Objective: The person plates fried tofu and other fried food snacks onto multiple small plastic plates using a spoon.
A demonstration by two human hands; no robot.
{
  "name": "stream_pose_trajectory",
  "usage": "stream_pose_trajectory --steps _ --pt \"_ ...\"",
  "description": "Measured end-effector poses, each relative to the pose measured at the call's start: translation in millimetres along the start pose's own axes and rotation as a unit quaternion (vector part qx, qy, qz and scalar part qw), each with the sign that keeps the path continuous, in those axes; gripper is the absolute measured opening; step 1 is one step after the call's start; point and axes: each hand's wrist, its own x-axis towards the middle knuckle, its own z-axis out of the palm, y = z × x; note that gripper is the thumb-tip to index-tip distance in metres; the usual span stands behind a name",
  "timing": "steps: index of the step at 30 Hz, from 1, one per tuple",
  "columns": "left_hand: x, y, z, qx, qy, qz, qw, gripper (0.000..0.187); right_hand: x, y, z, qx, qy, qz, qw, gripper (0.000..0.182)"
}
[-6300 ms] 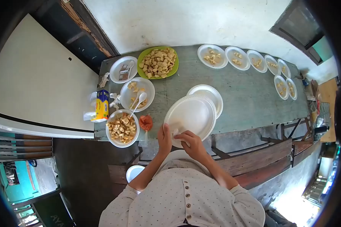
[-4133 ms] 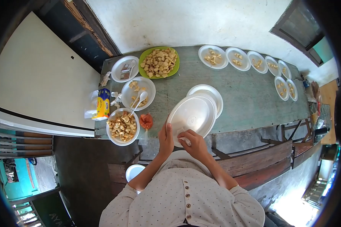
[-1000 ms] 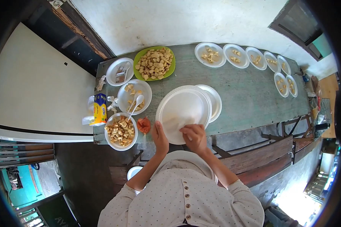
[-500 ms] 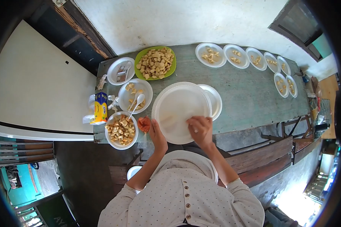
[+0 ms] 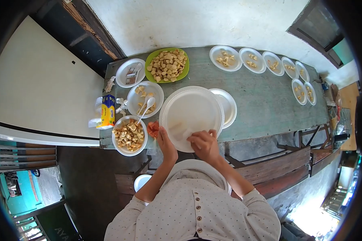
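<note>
A large white foam plate (image 5: 193, 106) is held tilted in front of me, above the table's near edge. My left hand (image 5: 167, 146) grips its lower left rim, thumb on the rim and the other fingers hidden behind. Over the lower part of the plate, my right hand (image 5: 205, 145) has its fingers pinched together on what looks like white tissue, pressed to the plate's surface. Partly behind this plate lies another white plate (image 5: 229, 108). Left of my left hand is a bag of red-orange stuff (image 5: 153, 129), next to a bowl of brown fried pieces (image 5: 129, 136).
A green plate (image 5: 149, 76) heaped with pale pieces stands at the back. Near it are a plate with spoon and sachet (image 5: 124, 82), a plate with spoons (image 5: 159, 96) and a tissue pack (image 5: 107, 112). Several portioned plates (image 5: 215, 60) line the right side. A bench (image 5: 273, 166) is below.
My right hand has slid left and slightly down across the plate, fingers still pinched. The left hand keeps its hold on the rim.
</note>
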Motion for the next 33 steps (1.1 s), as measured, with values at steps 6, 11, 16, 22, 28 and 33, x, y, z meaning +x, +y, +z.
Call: stream_pose_trajectory --steps 6,11,16,22,28,33 --pt "3 -5 -8 0.014 -0.003 0.006 1.0 0.042 22 6 -9 -0.02 0.073 0.063 0.995 0.029" --pt "-5 5 -1 0.07 -0.038 0.042 0.996 0.041 22 -10 6 0.054 0.067 0.068 0.994 0.039" --pt "-9 -9 -4 0.076 -0.027 0.054 0.995 0.04 11 -28 21 0.086 0.03 0.031 0.995 0.032" --pt "-3 9 -1 0.087 -0.028 0.069 0.993 0.035 -13 -4 9 -0.026 -0.064 0.04 0.997 0.023" --pt "1 -10 -5 0.206 -0.088 0.058 0.973 0.04 -3 -2 9 -0.004 -0.03 0.014 0.999 0.021" --pt "-9 -7 13 0.299 -0.158 0.121 0.933 0.037 32 10 5 0.016 0.137 -0.03 0.99 0.018"
